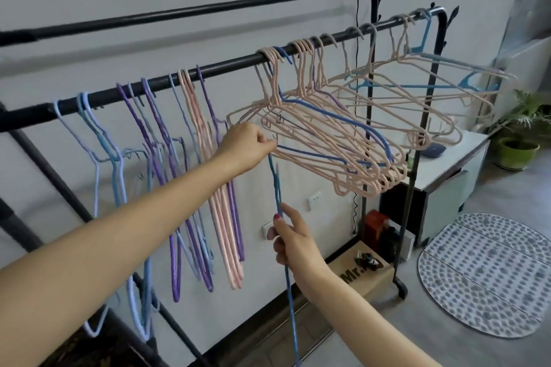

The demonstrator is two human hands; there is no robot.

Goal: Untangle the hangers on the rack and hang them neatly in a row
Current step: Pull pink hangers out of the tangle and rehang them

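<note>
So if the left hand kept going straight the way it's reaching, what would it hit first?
Probably the bunch of pink hangers: the left hand already pinches at its near edge, fingers pointing right into it. Depth is hard to judge.

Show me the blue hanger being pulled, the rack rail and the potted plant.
blue hanger [286, 271]: head view, its long straight side.
rail [226, 66]: head view, bare stretch of the bar.
potted plant [518, 153]: head view, the green pot.

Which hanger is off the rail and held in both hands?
The blue hanger hanging straight down: left hand pinches its top, right hand grips lower. All others hook the rail.
</note>
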